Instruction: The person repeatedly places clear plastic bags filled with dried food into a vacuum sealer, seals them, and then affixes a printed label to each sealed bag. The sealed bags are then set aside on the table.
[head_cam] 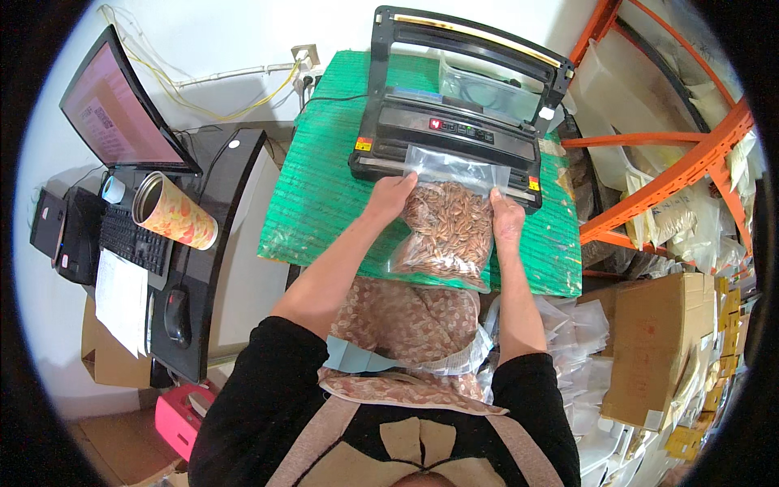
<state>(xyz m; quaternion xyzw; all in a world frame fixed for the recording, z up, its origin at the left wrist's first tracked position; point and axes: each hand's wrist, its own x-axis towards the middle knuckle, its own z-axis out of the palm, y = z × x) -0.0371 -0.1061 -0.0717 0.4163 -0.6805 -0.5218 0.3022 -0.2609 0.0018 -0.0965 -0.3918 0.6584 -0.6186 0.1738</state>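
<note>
A clear plastic bag [447,234] of brown, elongated seeds or grains lies on the green tabletop [322,201]. My left hand [391,198] grips the bag's upper left edge, and my right hand [507,218] grips its upper right edge. The bag's flat, unfilled top rests over the front edge of a black tabletop vacuum sealer [453,131]. The sealer's frame-like lid [475,30] stands raised, and a red digit glows on its control panel. Behind the sealer is a clear plastic bin [493,91].
At left, a dark desk [228,201] holds a monitor [122,112], a keyboard [135,243], a patterned tumbler [176,213], papers [122,298] and a mouse [177,316]. Orange metal shelving [669,182] with bags stands at right, above a cardboard box [657,347] and stacked clear bags [572,341].
</note>
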